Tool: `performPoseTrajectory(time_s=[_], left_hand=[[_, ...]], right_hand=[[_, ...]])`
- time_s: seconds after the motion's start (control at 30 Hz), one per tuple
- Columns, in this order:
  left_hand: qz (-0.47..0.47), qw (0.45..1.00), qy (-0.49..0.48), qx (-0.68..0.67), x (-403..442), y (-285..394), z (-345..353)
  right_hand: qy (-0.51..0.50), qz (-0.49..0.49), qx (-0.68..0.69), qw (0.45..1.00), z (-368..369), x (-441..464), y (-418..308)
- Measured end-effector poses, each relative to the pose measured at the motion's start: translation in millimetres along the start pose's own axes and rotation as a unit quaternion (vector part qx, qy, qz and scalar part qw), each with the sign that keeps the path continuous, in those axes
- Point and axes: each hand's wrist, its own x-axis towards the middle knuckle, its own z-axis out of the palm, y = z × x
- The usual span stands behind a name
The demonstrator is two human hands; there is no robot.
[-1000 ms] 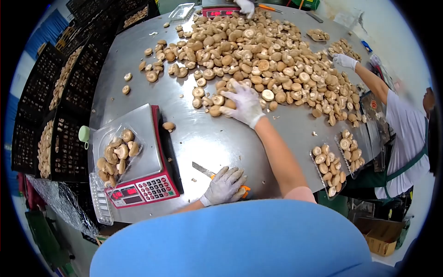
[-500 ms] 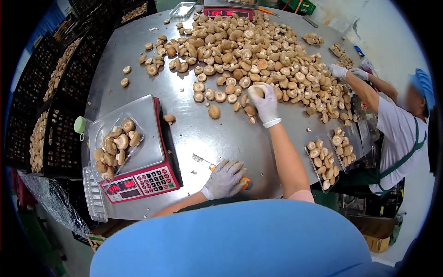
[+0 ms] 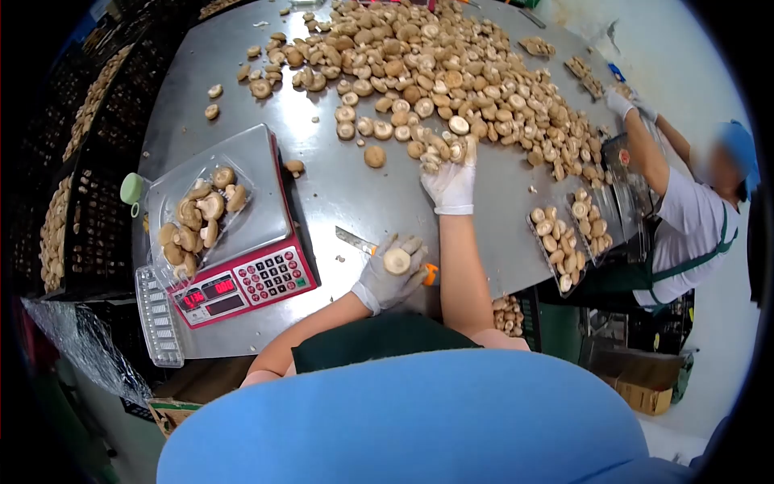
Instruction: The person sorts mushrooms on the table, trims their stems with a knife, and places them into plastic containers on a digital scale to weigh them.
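My left hand (image 3: pixel 387 284), in a pale glove, is at the front of the steel table with its fingers curled around a mushroom (image 3: pixel 397 260). Beneath that hand is a utility knife (image 3: pixel 355 240); its blade sticks out on one side and its orange end on the other. Whether the hand also grips the knife I cannot tell. My right hand (image 3: pixel 451 187), gloved too, is closed on mushrooms (image 3: pixel 439 151) at the near edge of a large mushroom pile (image 3: pixel 451 77). To the left, a red scale (image 3: pixel 250 282) bears a clear plastic tray of mushrooms (image 3: pixel 197 218).
Filled mushroom trays (image 3: pixel 556 246) lie at the right edge. Beyond them a co-worker (image 3: pixel 685 218) reaches over the table with gloved hands. Black crates (image 3: pixel 97 202) of mushrooms stand at the left. An empty clear tray (image 3: pixel 161 319) sits by the scale.
A mushroom now shows in my left hand, which lay over the knife before. My right hand has turned and drawn slightly nearer, holding mushrooms. The camera view has shifted.
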Motion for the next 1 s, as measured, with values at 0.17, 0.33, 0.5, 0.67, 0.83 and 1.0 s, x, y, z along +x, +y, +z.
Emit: performPoseTrajectory(time_s=[0.17, 0.33, 0.5, 0.67, 0.83, 1.0], left_hand=[[-0.010, 1.000, -0.021, 0.021, 1.6, 4.6, -21.1], [-0.003, 0.996, -0.088, 0.012, 11.8, 4.2, -39.5], [0.001, 0.986, -0.126, 0.112, 27.6, 18.1, -57.1], [0.027, 0.978, -0.173, 0.117, 34.8, 23.3, -52.8], [0.055, 0.978, -0.189, 0.075, 43.7, 35.6, -24.3], [0.177, 0.966, -0.188, -0.029, 45.7, 59.7, 4.5]], right_hand=[[-0.028, 0.010, -0.018, 0.999, -16.1, -7.2, -5.6], [-0.008, -0.011, -0.182, 0.983, -16.8, -51.5, -56.8], [0.040, -0.099, -0.280, 0.954, 1.9, -165.9, -116.6], [0.169, -0.119, -0.356, 0.911, -14.3, -253.8, -121.0], [0.239, 0.056, -0.480, 0.842, -7.7, -238.5, -92.6], [0.206, -0.181, -0.581, 0.766, -45.7, -199.8, -43.3]])
